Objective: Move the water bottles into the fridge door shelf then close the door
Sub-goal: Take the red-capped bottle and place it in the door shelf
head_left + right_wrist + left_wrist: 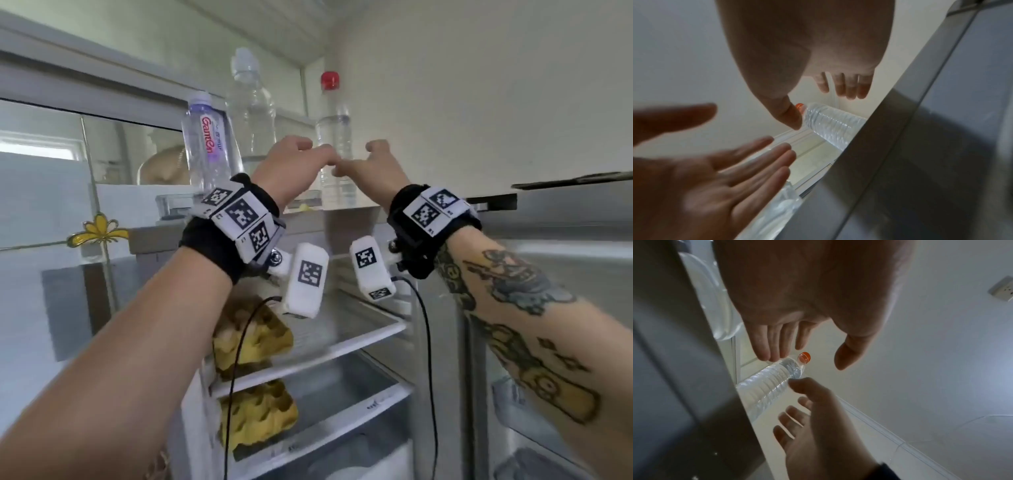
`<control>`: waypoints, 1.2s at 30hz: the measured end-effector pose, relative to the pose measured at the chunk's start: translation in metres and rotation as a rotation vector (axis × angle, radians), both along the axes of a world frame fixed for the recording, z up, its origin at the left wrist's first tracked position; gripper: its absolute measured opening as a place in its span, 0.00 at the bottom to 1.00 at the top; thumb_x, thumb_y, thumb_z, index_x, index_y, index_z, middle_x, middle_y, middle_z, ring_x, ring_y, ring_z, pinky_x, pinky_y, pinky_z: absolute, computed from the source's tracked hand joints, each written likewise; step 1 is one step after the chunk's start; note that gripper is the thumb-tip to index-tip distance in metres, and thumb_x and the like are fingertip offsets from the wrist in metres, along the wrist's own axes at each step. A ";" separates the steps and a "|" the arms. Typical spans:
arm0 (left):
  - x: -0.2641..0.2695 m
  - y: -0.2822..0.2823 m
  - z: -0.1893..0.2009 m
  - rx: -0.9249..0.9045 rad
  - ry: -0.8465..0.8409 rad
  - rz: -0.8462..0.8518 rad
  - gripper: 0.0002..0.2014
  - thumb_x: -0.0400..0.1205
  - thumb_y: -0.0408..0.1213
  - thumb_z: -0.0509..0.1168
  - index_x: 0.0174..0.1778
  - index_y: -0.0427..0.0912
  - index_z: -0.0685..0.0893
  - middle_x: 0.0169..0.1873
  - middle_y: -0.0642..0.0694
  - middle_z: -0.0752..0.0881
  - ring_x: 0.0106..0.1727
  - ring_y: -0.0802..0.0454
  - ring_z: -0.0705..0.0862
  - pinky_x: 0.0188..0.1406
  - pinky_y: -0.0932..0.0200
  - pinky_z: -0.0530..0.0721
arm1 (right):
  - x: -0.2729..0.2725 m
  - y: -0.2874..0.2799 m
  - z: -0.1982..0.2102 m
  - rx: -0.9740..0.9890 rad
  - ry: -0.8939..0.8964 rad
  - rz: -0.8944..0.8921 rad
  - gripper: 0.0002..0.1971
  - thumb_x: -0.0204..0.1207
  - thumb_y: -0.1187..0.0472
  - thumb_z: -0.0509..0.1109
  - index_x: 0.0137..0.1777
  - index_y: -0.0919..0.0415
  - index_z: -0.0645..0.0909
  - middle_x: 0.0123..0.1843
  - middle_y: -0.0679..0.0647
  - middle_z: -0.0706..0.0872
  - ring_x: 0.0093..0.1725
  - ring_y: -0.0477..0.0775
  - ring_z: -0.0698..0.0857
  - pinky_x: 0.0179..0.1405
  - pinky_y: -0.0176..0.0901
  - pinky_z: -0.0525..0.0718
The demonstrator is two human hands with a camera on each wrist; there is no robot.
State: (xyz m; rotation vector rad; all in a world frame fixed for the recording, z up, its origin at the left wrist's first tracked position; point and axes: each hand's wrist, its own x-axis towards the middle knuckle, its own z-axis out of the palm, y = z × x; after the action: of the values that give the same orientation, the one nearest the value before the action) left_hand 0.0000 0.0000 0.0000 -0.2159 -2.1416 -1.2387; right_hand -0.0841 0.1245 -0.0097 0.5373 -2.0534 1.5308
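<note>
Three water bottles stand on top of the fridge (pixel 239 219): a labelled bottle (pixel 205 144) at 10 o'clock, a tall clear bottle (pixel 251 113) at 11, and a red-capped bottle (pixel 334 144) at 12. Both hands reach up at the red-capped one. The left hand (pixel 291 164) and right hand (pixel 371 168) each have fingers spread wide, holding nothing, fingertips close beside that bottle. Egg cartons (pixel 253 339) sit on shelves at 6.
</note>
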 end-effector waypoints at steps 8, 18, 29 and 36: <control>-0.020 0.013 0.016 -0.007 -0.012 0.012 0.36 0.65 0.50 0.69 0.71 0.43 0.77 0.69 0.47 0.78 0.65 0.49 0.81 0.72 0.41 0.80 | -0.050 -0.011 0.020 0.254 -0.090 0.041 0.53 0.73 0.45 0.74 0.84 0.69 0.45 0.75 0.63 0.73 0.70 0.62 0.77 0.54 0.45 0.74; -0.015 0.036 0.018 0.043 0.174 0.020 0.45 0.66 0.58 0.71 0.80 0.48 0.69 0.72 0.50 0.79 0.72 0.51 0.79 0.74 0.45 0.77 | -0.016 0.014 0.004 -0.029 0.214 -0.019 0.38 0.65 0.46 0.75 0.73 0.58 0.68 0.58 0.50 0.84 0.54 0.53 0.84 0.50 0.48 0.84; 0.021 0.115 -0.039 -0.032 0.219 -0.305 0.35 0.61 0.58 0.78 0.63 0.48 0.80 0.53 0.55 0.90 0.52 0.56 0.91 0.56 0.52 0.87 | 0.104 0.109 -0.089 0.107 0.190 -0.149 0.35 0.60 0.48 0.82 0.65 0.56 0.73 0.55 0.45 0.87 0.53 0.45 0.88 0.53 0.49 0.87; 0.023 0.175 -0.118 -0.205 -0.027 -0.453 0.44 0.57 0.60 0.80 0.67 0.48 0.75 0.56 0.56 0.86 0.55 0.54 0.87 0.55 0.45 0.89 | 0.142 0.181 -0.167 0.245 -0.126 -0.364 0.43 0.58 0.48 0.84 0.73 0.52 0.69 0.67 0.47 0.83 0.64 0.49 0.83 0.62 0.48 0.82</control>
State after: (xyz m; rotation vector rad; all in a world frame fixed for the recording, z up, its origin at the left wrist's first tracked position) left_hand 0.0228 0.1753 -0.1178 -0.8131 -2.3201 -1.2614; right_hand 0.0581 0.3058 -0.1770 0.1405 -2.2993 1.1347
